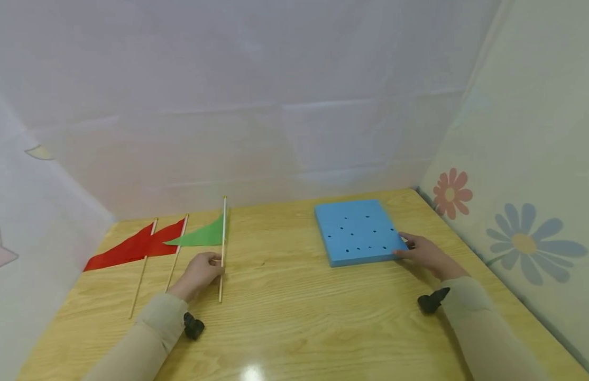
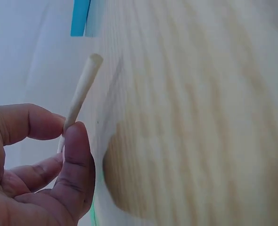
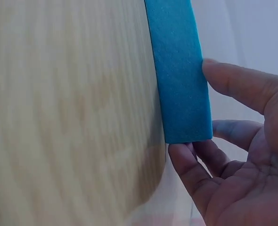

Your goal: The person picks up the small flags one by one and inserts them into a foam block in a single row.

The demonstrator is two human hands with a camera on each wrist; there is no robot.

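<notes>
Between thumb and fingers, my left hand (image 1: 199, 272) pinches the lower part of a wooden stick (image 2: 82, 89). This stick carries a green triangular flag (image 1: 208, 233), whose tip overlaps a red flag to its left. On the right of the table lies a blue foam block (image 1: 358, 233), square and flat, with several small dark holes in its top. My right hand (image 1: 424, 254) grips the block's right edge near the front corner. In the right wrist view, its thumb (image 3: 235, 82) lies on the top face and the fingers bend against the end face.
Two red flags (image 1: 120, 248) on thin sticks lie on the wooden table (image 1: 285, 317), left of the green one. A white curtain wall (image 1: 275, 137) rises at the back, and a flower-patterned sheet (image 1: 527, 159) borders the right edge.
</notes>
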